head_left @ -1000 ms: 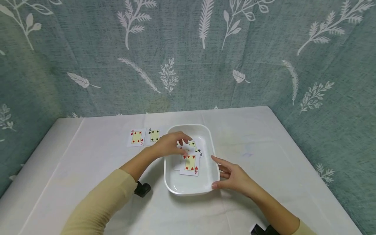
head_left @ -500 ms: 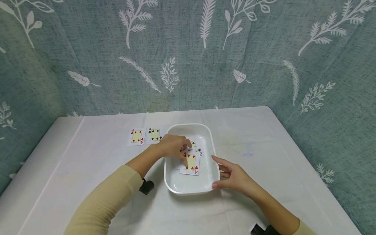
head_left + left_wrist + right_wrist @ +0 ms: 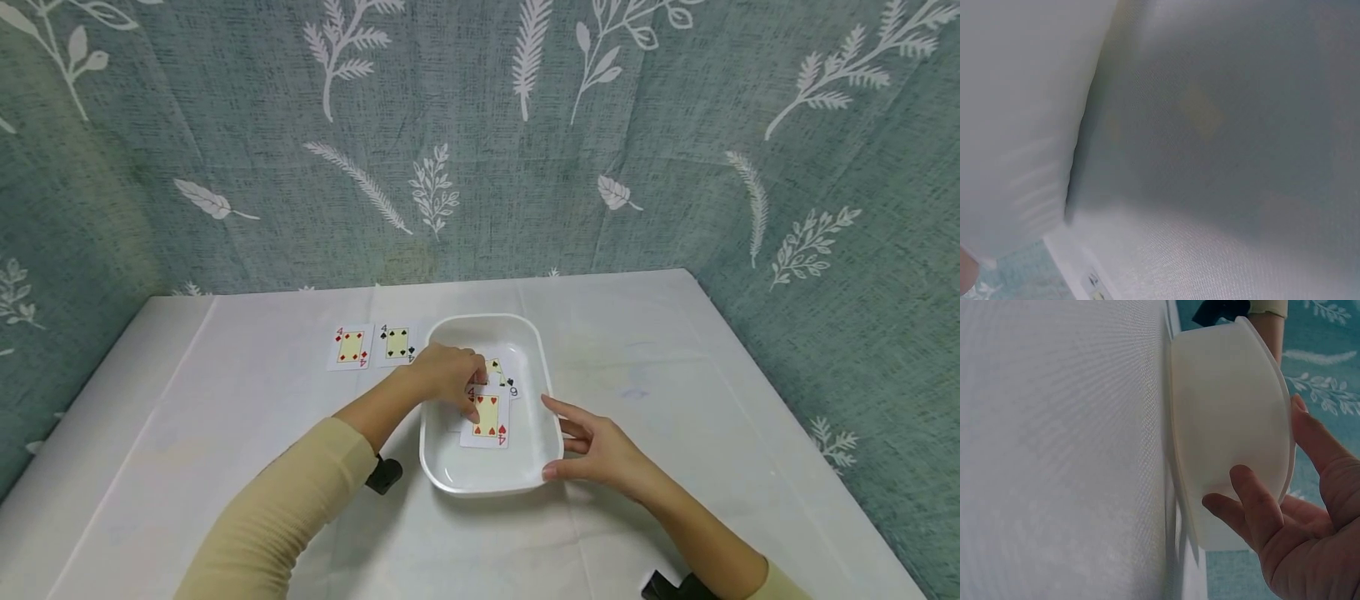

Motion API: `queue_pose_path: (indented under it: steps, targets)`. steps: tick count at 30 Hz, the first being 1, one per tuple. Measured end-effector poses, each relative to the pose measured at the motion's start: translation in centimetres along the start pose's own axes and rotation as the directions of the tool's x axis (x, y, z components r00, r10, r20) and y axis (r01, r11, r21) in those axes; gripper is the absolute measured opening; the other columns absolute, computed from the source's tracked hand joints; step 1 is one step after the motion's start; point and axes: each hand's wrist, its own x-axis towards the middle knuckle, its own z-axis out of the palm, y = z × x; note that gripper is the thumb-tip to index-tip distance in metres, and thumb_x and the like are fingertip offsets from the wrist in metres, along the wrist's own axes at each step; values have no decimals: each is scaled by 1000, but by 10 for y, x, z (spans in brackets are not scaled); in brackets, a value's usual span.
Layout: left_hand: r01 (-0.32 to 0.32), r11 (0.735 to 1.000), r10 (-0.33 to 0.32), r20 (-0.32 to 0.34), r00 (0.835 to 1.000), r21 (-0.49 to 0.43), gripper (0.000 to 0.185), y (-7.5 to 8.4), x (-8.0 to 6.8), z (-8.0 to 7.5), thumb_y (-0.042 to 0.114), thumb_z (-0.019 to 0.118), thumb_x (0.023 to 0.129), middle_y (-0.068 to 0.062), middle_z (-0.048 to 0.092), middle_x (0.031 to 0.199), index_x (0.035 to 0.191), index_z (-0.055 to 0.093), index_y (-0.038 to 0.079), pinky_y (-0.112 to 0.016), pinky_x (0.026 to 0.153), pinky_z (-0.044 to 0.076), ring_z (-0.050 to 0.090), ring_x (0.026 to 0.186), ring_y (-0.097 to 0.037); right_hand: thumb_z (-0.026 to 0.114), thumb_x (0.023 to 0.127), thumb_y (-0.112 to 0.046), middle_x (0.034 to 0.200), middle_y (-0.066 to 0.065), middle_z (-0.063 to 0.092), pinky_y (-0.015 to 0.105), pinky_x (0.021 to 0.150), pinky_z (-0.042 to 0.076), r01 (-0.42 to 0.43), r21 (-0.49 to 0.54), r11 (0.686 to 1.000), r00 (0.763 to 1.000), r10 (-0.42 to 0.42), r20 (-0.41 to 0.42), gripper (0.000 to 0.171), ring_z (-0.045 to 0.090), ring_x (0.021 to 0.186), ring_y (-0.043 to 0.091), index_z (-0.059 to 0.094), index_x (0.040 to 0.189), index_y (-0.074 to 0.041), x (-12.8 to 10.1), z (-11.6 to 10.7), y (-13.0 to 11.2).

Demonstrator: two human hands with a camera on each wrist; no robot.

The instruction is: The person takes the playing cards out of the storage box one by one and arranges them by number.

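The white-faced paper four of hearts [image 3: 489, 427] lies face up near the middle of the glossy white, round-cornered tray [image 3: 528, 429], overlapping a black-spade card [image 3: 493, 368] toward one o'clock. The left hand [image 3: 448, 372] reaches in from ten o'clock, fingers bent toward the thumb in a narrow gap, thumb tip at the heart card's left edge; whether it pinches the card I cannot tell. The right hand [image 3: 600, 450] holds the tray's rim and side wall at about four o'clock. Outside, toward ten o'clock, lie the red four of diamonds [image 3: 350, 346] and the black four of spades [image 3: 397, 343]. The heart card should be very light, springy and slick, prone to slide or drag its neighbour, and easily creased by a hard squeeze. Its long edges, three and nine o'clock, look best for a pinch; the tray, probably light, smooth plastic, wants steadying by the rim.
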Motion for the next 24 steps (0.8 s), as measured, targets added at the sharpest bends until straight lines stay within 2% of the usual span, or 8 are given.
queue_pose_path:
  steps: [5, 11, 14, 18, 20, 24]
  targets:
    - [-5, 999, 4, -37, 999, -34, 50, -2, 0, 2, 49, 82, 65, 9, 55, 87, 102, 63, 22, -32, 73, 43, 49, 80, -10, 84, 69, -14, 137, 28, 46, 33, 81, 54, 10, 0, 1000, 1000, -10, 6, 96, 57, 116, 35, 30, 148, -8, 0, -1, 1]
    - [-26, 982, -2, -147, 989, -188, 37, -5, -2, 4, 44, 82, 68, 10, 55, 79, 90, 60, 23, -28, 68, 38, 49, 74, -9, 84, 70, -12, 137, 29, 45, 32, 81, 54, 19, 20, 1000, 1000, -20, 18, 96, 56, 117, 37, 29, 148, -6, 0, -1, 2]
    - [-42, 970, 1, -172, 985, -238, 37, -6, -3, 4, 42, 81, 70, 11, 56, 75, 93, 59, 22, -28, 68, 38, 49, 71, -8, 83, 70, -11, 137, 29, 46, 32, 81, 54, 19, 23, 1000, 1000, -19, 18, 95, 55, 117, 37, 29, 148, -5, -1, 0, 1]
    - [-76, 959, 23, -190, 981, -273, 40, -8, -4, 3, 39, 79, 74, 11, 59, 82, 104, 61, 21, -28, 70, 42, 53, 72, -6, 83, 70, -11, 136, 30, 45, 32, 82, 54, 21, 23, 1000, 1000, -21, 20, 95, 55, 117, 38, 29, 148, -3, -1, 0, 1]
    - [-111, 945, 44, -216, 975, -309, 39, -9, -5, 2, 36, 78, 76, 9, 61, 86, 107, 61, 20, -27, 70, 44, 55, 73, -5, 83, 71, -11, 136, 31, 45, 32, 82, 54, 24, 22, 999, 999, -25, 25, 95, 55, 117, 38, 28, 148, -3, -1, 1, 1]
    - [-193, 897, 81, -282, 956, -397, 35, -11, -7, 2, 26, 75, 81, 3, 62, 93, 111, 62, 16, -26, 68, 47, 57, 71, -7, 83, 71, -12, 136, 30, 45, 31, 82, 54, 22, 21, 1000, 999, -22, 25, 95, 55, 117, 38, 28, 148, -4, -2, 1, 0]
